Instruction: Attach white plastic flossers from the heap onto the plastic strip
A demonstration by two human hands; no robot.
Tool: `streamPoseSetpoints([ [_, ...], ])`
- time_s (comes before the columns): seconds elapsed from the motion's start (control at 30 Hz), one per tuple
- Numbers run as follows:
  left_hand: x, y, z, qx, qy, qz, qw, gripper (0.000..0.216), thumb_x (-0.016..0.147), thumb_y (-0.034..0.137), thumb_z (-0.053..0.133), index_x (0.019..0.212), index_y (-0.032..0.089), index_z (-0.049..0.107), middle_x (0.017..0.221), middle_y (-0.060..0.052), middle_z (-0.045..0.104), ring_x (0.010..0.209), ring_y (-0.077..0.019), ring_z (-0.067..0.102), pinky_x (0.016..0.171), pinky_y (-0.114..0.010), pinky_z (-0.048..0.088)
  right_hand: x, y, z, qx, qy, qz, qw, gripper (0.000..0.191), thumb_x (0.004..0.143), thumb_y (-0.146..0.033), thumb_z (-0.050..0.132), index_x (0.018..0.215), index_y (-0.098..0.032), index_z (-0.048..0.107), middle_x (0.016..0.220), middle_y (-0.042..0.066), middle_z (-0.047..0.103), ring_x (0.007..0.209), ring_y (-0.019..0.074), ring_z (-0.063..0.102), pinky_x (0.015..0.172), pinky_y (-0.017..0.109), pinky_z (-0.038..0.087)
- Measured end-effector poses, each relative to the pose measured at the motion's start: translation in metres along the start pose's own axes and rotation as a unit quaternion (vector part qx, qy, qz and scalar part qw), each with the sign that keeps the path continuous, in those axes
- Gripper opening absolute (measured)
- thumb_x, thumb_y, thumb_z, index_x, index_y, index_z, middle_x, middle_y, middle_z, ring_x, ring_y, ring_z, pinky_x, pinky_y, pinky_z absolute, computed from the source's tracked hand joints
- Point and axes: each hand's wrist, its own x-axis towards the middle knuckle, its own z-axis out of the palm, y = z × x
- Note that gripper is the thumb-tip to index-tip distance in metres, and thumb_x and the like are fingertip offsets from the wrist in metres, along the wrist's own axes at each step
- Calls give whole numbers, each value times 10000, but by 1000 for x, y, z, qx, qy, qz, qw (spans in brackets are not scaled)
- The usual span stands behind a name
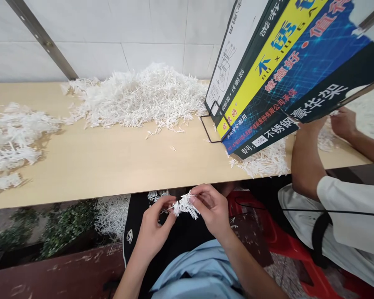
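Observation:
My left hand point(156, 226) and my right hand point(210, 209) are below the table's front edge, over my lap. Both are closed on a small bunch of thin white plastic pieces point(184, 205) held between them, fingertips pinching it from either side. More white pieces point(157, 195) lie on the dark cloth just behind my left hand. On the wooden table point(112, 162) a big heap of the same white pieces point(140, 97) rests against the tiled wall.
A second heap point(14, 141) lies at the table's left end. A printed cardboard box point(286, 70) leans at the right, over more pieces point(264, 162). Another person's arms point(305, 162) work beside it. Red stool point(274, 236), white pieces on the ground point(112, 214).

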Motion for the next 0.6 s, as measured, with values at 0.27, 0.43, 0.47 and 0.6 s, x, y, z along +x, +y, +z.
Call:
streamPoseSetpoints([
  [0.27, 19, 17, 4, 12, 10, 76, 997, 210, 984, 358, 649, 1047, 198, 769, 956, -53, 693, 844, -167, 603, 743, -267, 449, 14, -3, -4, -44, -14, -65, 997, 192, 923, -214, 685, 1111, -245, 666, 925, 29, 676, 843, 171, 677, 767, 285, 563],
  [0.43, 61, 45, -8, 50, 42, 97, 993, 323, 978, 416, 641, 792, 166, 729, 674, 17, 517, 626, -116, 451, 598, -257, 346, 60, -31, -8, -203, -177, -149, 951, 434, 877, -281, 748, 1299, -234, 661, 1094, 72, 702, 979, 216, 662, 862, 330, 535],
  [0.47, 72, 49, -13, 63, 33, 107, 992, 363, 983, 426, 625, 749, 161, 707, 655, 19, 500, 620, -116, 439, 595, -259, 336, 74, -36, -8, -212, -202, -153, 944, 483, 867, -325, 770, 1326, -230, 654, 1133, 79, 712, 993, 222, 667, 868, 333, 532],
  [0.6, 109, 51, -30, 101, 15, 159, 982, 391, 988, 443, 592, 741, 155, 688, 659, 14, 509, 632, -124, 443, 613, -264, 334, 129, -38, -8, -150, -336, -130, 921, 484, 954, -467, 657, 1363, -210, 665, 1332, 97, 694, 1161, 256, 654, 961, 362, 505],
])
